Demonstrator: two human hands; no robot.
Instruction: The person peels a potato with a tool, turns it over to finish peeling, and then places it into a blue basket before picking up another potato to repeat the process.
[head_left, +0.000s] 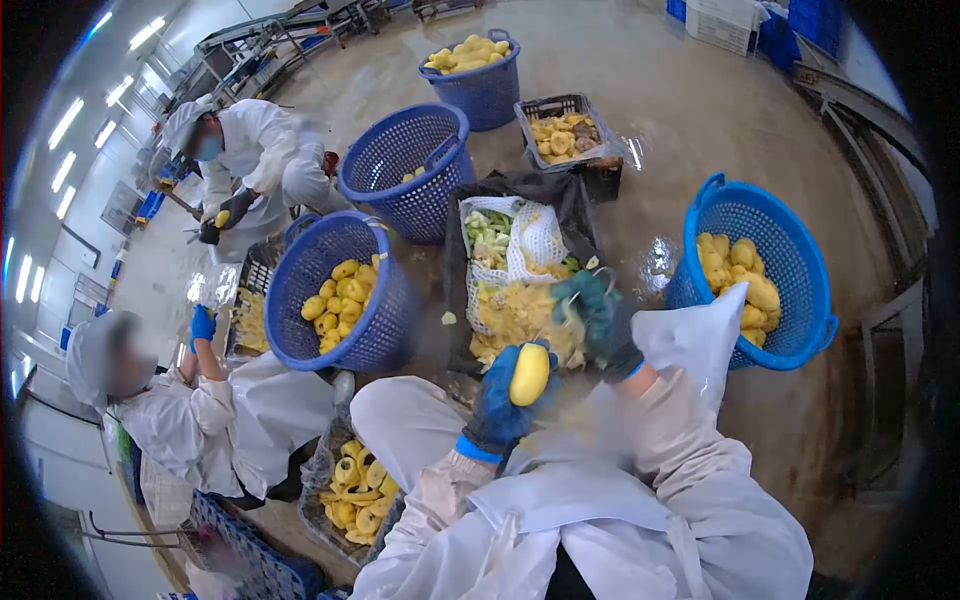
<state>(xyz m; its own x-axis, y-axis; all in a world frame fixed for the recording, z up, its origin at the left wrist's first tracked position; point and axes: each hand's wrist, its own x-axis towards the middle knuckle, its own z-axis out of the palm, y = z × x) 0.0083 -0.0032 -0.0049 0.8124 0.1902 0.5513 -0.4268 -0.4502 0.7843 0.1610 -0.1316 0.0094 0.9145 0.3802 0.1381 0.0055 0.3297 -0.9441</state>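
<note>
My left hand [500, 400], in a blue glove, is closed around a peeled yellow fruit [529, 375] that stands upright in its grip. To the right, my right hand [592, 312] wears a dark green glove and is smeared by motion; its fingers and anything in them cannot be made out. Both hands are at the near side of a black-lined crate [455, 235]. Yellow peelings [520, 315] lie in its near part, beneath and beside my hands. Behind them are green pieces [488, 238] and white netting [538, 240].
A blue basket [800, 260] of yellow fruit stands at right, another [400, 310] at left. More baskets [375, 160] and a crate [595, 165] stand beyond. Two co-workers [250, 150] in white are at left. A crate of cut fruit [318, 500] sits by my left leg.
</note>
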